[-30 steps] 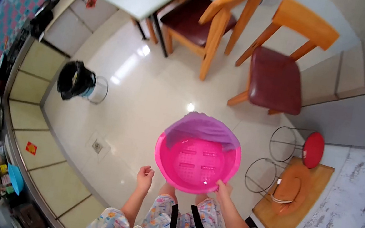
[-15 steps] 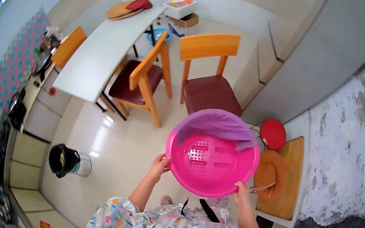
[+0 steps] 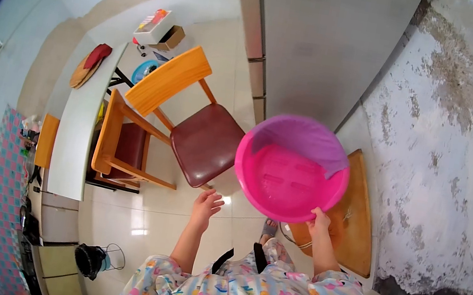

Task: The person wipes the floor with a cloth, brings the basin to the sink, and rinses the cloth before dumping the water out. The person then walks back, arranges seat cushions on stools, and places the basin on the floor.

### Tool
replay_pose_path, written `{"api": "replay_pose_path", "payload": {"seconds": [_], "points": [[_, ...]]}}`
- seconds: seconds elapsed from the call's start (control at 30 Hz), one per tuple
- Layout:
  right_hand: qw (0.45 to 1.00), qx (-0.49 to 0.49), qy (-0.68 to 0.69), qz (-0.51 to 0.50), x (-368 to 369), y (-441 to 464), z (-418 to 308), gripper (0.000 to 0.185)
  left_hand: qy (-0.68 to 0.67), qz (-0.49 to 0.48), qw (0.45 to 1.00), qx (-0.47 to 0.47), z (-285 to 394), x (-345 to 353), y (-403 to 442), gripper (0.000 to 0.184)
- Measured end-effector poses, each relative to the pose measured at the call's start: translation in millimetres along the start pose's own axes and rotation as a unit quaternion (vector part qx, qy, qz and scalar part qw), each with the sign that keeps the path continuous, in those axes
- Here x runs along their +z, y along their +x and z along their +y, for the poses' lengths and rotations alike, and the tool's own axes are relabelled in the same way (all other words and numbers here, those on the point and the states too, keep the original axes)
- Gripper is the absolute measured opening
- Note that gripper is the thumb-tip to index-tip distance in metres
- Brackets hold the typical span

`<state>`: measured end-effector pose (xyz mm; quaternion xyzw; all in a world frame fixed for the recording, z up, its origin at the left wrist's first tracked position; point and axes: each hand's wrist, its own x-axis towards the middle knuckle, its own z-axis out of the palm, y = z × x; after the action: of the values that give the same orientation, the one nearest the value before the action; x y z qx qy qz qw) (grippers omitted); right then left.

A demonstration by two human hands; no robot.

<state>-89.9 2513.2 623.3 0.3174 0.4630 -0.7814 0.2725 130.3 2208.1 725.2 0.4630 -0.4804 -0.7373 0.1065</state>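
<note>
A pink plastic basin is held up in front of me, tilted so that its inside shows. Draped over the far part of its rim and inner wall is a purple cloth. My right hand grips the basin's near right rim, thumb on the inside edge. Off to the basin's left, my left hand is in the air with its fingers apart, touching nothing. The chair with the dark red seat is just beyond that hand.
A second wooden chair stands against the white table. The grey fridge rises behind the basin. A wooden board leans by the peeling wall on the right. A black-lined bin sits at lower left.
My left hand has let go of the basin's rim and is now apart from it. The view has turned to the right, with the fridge and peeling wall filling more of it.
</note>
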Motion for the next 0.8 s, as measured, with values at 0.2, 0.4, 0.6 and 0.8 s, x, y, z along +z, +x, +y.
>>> {"api": "replay_pose_path", "payload": {"seconds": [0.2,0.4,0.6,0.8], "points": [[0.998,0.012,0.039,0.056,9,95,-50,0.03,0.03,-0.033,0.999,-0.009,30,82,19,0.047],[0.993,0.033,0.095,0.058,0,180,-56,0.036,0.038,-0.032,0.998,-0.039,35,120,36,0.047],[0.994,0.033,0.099,0.041,10,205,-65,0.034,-0.106,-0.119,0.986,-0.05,51,138,48,0.056],[0.981,-0.057,-0.088,0.164,25,200,-67,0.036,-0.24,-0.189,0.952,-0.026,87,155,45,0.063]]}}
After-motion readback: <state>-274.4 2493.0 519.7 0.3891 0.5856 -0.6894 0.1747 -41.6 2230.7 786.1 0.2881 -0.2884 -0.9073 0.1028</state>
